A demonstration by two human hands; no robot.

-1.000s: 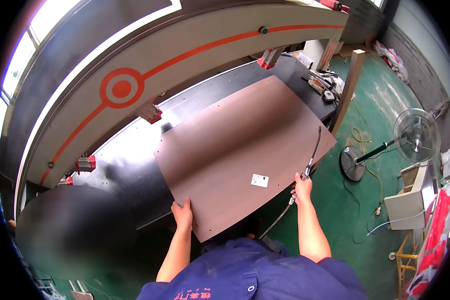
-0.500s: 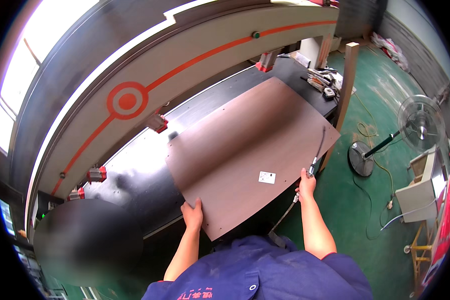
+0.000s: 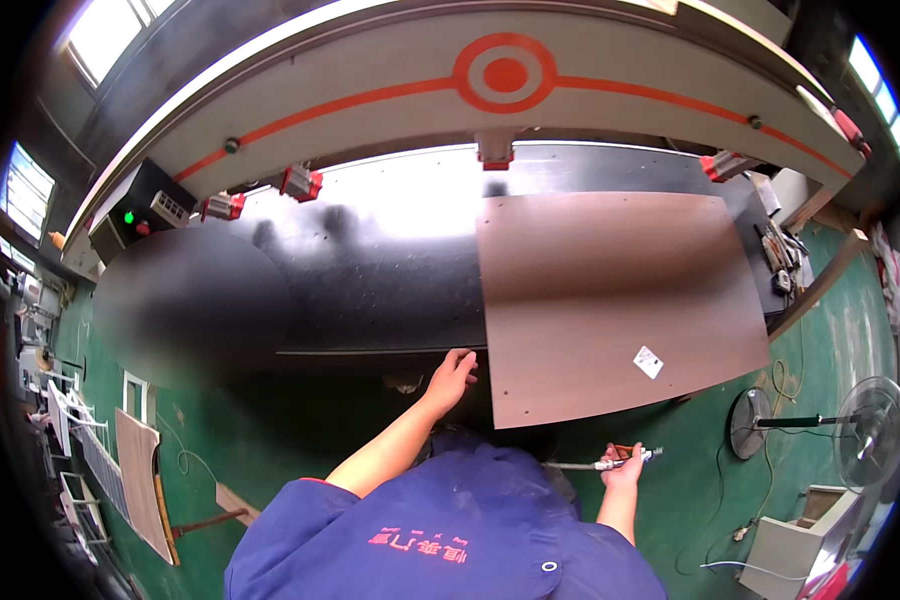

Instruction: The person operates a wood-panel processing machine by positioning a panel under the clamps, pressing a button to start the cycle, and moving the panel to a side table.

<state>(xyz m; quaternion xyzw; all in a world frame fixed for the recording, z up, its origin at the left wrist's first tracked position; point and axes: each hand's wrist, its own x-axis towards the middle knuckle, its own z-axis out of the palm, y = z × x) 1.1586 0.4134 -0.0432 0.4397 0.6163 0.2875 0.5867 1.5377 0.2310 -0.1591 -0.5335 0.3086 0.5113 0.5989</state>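
Note:
A brown flat panel (image 3: 580,330) with a small white label (image 3: 648,362) lies on the black machine table (image 3: 390,290), its near edge jutting out past the table's front. Just beside the panel's left edge, at the table's front edge, is my left hand (image 3: 450,382), fingers loosely bent and apart, with nothing seen in them. My right hand (image 3: 623,470) is wrapped round a metal air blow gun (image 3: 653,454) in front of the panel. From the gun a hose (image 3: 575,465) runs left toward my body.
A beige gantry (image 3: 360,115) with red stripes spans the table. Hand tools (image 3: 778,260) lie at the table's right end, near a wooden post (image 3: 820,285). A standing fan (image 3: 750,422) and a pale cabinet (image 3: 802,535) stand on the green floor at right. A dark blur covers part of the left.
The view has swung left. My left hand has come off the panel's corner to beside its edge. My right hand has drawn the blow gun back from over the panel.

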